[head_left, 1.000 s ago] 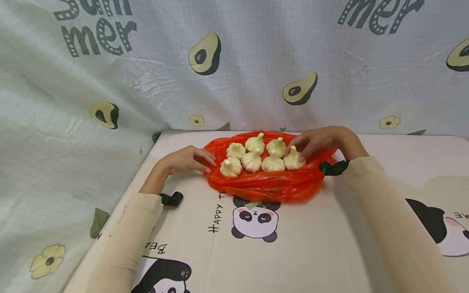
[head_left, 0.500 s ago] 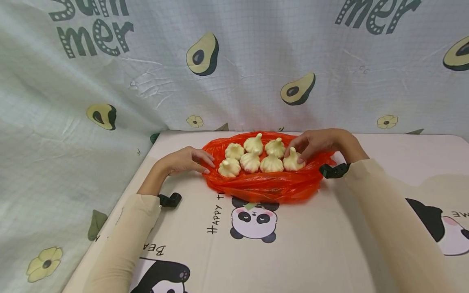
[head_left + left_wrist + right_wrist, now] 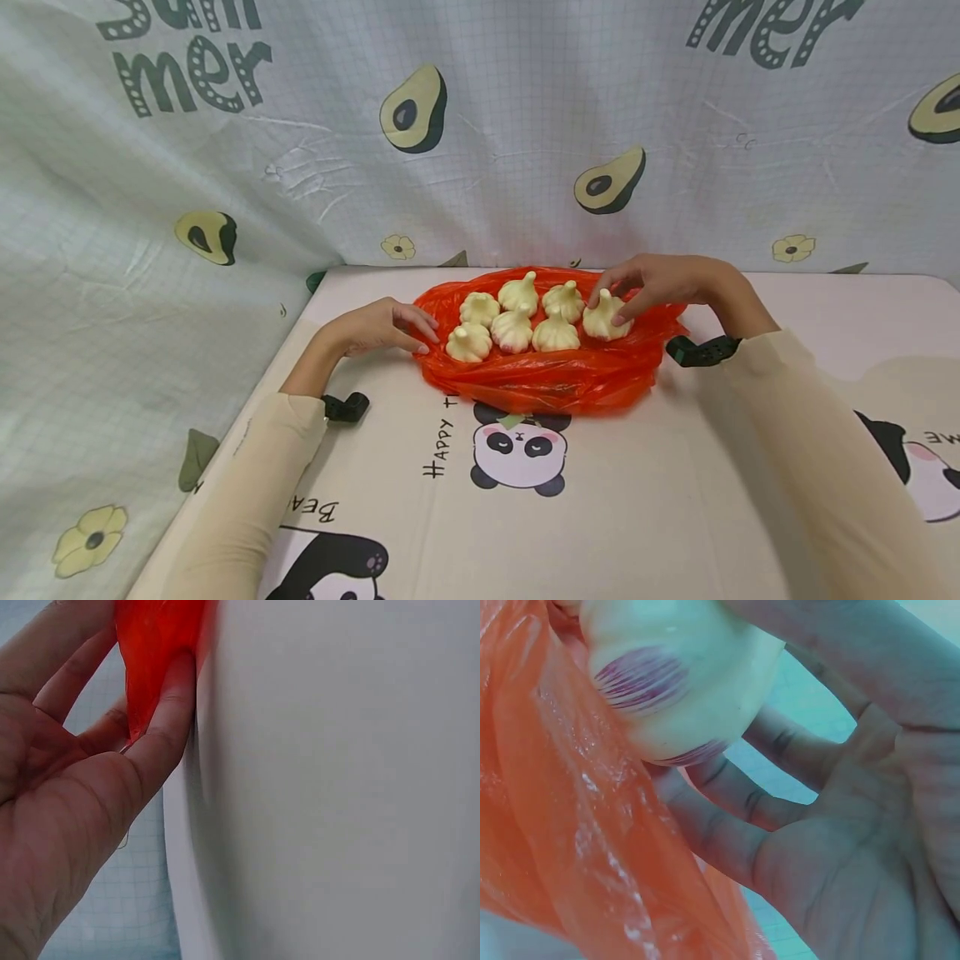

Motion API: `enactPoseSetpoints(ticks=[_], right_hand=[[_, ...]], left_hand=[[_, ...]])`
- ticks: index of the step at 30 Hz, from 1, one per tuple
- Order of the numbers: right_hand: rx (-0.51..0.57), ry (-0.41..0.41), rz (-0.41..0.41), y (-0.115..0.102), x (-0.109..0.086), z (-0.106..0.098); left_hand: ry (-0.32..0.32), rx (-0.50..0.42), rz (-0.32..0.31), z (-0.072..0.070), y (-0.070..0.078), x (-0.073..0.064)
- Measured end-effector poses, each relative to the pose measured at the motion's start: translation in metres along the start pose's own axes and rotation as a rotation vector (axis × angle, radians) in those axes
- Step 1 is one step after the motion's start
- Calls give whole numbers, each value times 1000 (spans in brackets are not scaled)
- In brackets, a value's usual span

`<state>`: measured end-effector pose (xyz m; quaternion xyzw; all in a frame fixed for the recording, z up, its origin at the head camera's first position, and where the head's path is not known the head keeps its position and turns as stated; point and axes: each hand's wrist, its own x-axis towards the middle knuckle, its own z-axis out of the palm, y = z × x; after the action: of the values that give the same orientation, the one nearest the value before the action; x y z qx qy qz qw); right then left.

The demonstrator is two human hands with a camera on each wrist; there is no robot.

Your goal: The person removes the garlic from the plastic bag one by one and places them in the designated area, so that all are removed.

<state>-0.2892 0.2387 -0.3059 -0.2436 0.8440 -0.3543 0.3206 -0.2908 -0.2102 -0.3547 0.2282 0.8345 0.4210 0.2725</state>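
Observation:
Several pale garlic bulbs (image 3: 512, 331) sit close together in an opened red plastic bag (image 3: 540, 385). At its right end my right hand (image 3: 663, 282) grips the rightmost garlic bulb (image 3: 602, 317) between thumb and fingers. In the right wrist view this garlic bulb (image 3: 679, 682) shows purple streaks, and the fingers (image 3: 727, 840) curve around it beside the red plastic. My left hand (image 3: 378, 326) holds the bag's left edge. The left wrist view shows the red plastic (image 3: 154, 667) between thumb and fingers of the left hand (image 3: 82, 780).
The table (image 3: 622, 500) has a pale cover printed with pandas and lettering. Behind and to the left hangs a light curtain (image 3: 510, 100) with avocado prints. A dark wrist device (image 3: 701, 351) sits on the right wrist, another dark device (image 3: 346, 407) on the left.
My right hand has risen slightly and shifted right with the rightmost garlic bulb, which now sits a little higher and tilted. My left hand stays at the bag's left edge.

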Motion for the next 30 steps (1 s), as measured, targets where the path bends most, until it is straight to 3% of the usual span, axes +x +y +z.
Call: enactPoseSetpoints(ticks=[21,30], right_hand=[[-73,-7,-150,-15,-21,3],[-99,31,-132,-13,-36,3]], left_hand=[[-13,-42,-11,0,-1,-1],[-12,-36,-11,0,0,0]])
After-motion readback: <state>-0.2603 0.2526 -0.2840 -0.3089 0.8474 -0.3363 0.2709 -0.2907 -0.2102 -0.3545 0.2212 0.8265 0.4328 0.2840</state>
